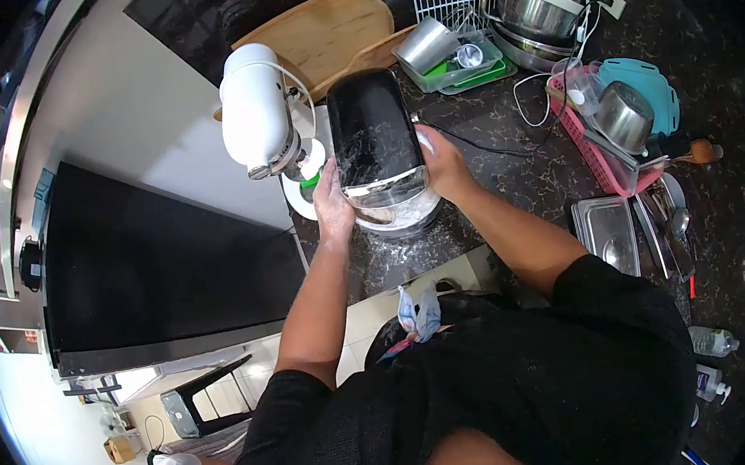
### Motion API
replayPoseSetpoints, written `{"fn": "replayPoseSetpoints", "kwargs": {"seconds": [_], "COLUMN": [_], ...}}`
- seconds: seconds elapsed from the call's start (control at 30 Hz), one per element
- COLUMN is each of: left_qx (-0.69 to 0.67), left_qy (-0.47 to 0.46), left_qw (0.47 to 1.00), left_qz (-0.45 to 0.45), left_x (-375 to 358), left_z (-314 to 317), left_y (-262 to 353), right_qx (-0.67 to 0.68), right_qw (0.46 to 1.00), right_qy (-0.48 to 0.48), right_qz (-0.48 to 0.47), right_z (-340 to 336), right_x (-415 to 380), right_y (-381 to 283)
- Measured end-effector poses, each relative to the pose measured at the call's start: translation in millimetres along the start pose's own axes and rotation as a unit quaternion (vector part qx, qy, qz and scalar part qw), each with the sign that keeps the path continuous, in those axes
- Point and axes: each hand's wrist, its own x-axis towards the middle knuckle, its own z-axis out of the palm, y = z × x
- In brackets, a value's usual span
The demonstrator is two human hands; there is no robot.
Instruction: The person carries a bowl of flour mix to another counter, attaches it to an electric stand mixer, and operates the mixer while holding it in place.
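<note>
Around black appliance (372, 131), wide two-handed grip (332, 205) (444, 164)

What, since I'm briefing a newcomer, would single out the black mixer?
On the dark, veined countertop, find the white mixer. The black mixer stands just right of it, between the person's left hand and right hand. Unlike its white neighbour, it has a glossy black top dusted with white powder and a silver band.
</note>
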Motion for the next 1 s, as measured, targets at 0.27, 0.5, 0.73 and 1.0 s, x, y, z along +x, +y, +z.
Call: {"fn": "replayPoseSetpoints", "kwargs": {"seconds": [0.27,0.5,0.73,1.0], "left_qx": [0.022,0.119,0.083,-0.022], "left_qy": [0.004,-0.002,0.004,0.008], "left_qw": [1.0,0.992,0.996,0.999], "left_qz": [-0.015,0.03,0.02,-0.038], "left_x": [-3.1,-4.2,-5.1,-7.4], "left_z": [3.4,0.1,1.8,7.4], "left_y": [14.0,14.5,16.1,29.5], "right_qx": [0.008,-0.012,0.024,0.034], "right_qw": [1.0,1.0,0.999,0.999], "right_qy": [0.005,-0.011,0.009,0.008], "right_qz": [0.002,0.021,-0.028,-0.019], "right_z": [0.1,-0.3,-0.3,1.9], "right_x": [-1.0,0.0,-3.1,-1.8], "right_y": [0.7,-0.3,-2.4,4.2]}}
